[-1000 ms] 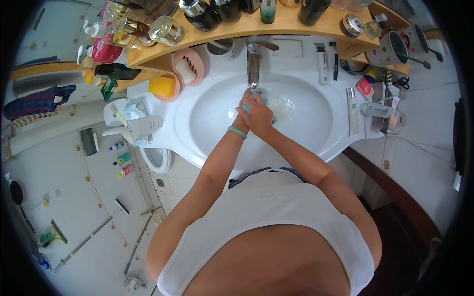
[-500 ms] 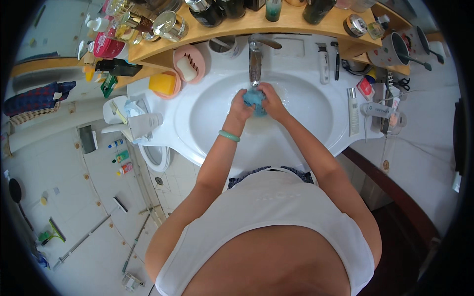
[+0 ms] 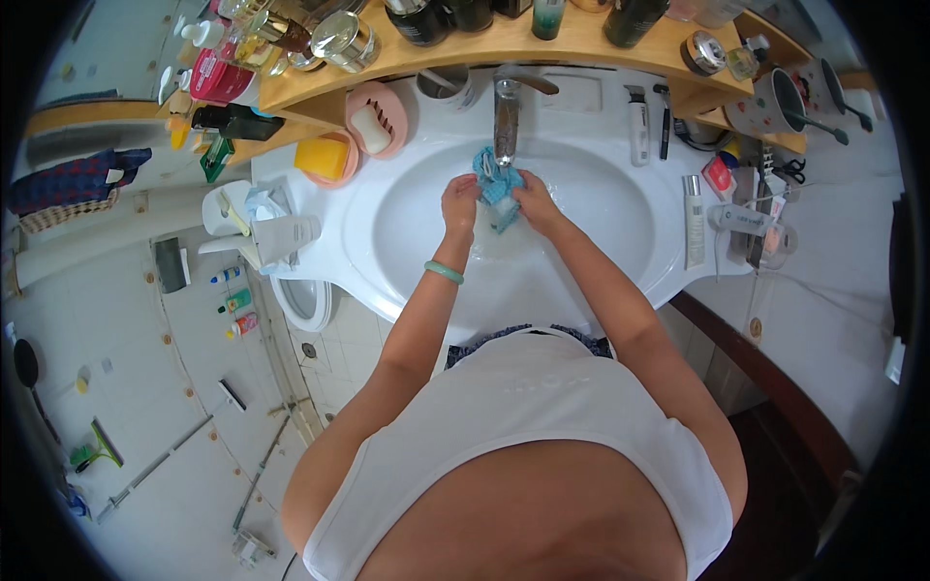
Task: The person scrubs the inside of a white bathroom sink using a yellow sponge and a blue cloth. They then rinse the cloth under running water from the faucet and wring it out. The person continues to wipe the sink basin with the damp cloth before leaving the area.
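Note:
A wet, crumpled light-blue cloth (image 3: 497, 182) hangs between my two hands, right under the metal faucet (image 3: 506, 121). My left hand (image 3: 459, 203), below a green bangle (image 3: 445, 271) on the wrist, grips the cloth's left edge with its fingertips. On the other side, my right hand (image 3: 536, 200) pinches the cloth's right edge. The lower end of the cloth droops into the white sink (image 3: 610, 208), where a little water shows on the bowl.
Left of the basin, a yellow sponge (image 3: 322, 156) and a white soap bar (image 3: 370, 129) lie in pink dishes. A grey cup (image 3: 446, 92) stands behind. At the right lie a white tube (image 3: 694, 223) and a trimmer (image 3: 638, 126). A wooden shelf (image 3: 436, 53) carries several bottles.
My hands have moved slightly apart. The cloth, bunched up before, is now more spread out and hangs longer between them.

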{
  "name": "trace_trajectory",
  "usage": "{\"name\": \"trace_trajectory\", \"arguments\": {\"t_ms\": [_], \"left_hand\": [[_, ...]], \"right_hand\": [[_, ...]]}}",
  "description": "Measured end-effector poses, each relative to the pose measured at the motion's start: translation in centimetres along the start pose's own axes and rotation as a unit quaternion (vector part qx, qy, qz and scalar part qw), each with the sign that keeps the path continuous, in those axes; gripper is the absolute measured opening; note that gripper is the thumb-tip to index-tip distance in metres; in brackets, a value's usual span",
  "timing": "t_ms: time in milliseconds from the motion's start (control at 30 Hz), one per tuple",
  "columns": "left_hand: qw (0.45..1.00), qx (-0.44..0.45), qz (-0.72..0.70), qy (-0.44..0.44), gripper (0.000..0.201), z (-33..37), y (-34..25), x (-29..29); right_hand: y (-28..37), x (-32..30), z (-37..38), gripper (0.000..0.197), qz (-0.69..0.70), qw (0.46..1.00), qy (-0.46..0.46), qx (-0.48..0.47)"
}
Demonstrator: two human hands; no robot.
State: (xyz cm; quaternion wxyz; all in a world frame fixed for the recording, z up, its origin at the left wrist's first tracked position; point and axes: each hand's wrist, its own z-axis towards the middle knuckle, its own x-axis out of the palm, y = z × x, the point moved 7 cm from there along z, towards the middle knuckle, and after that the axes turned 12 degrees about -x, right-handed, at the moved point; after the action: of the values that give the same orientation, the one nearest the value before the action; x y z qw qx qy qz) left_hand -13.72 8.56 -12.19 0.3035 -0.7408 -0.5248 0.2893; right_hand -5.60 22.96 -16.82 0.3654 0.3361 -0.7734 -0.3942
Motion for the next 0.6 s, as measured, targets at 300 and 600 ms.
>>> {"name": "trace_trajectory", "arguments": {"t_ms": [300, 600], "left_hand": [[0.959, 0.173, 0.224, -0.002, 0.045, -3.9, -2.7, 2.7], [0.937, 0.210, 0.262, -0.098, 0.041, -2.6, -2.0, 2.1]], "right_hand": [[-1.9, -2.4, 1.6, 0.035, -0.073, 0.994, -0.051, -0.056], [3.7, 0.5, 0.2, 0.035, -0.176, 0.977, 0.016, -0.123]]}}
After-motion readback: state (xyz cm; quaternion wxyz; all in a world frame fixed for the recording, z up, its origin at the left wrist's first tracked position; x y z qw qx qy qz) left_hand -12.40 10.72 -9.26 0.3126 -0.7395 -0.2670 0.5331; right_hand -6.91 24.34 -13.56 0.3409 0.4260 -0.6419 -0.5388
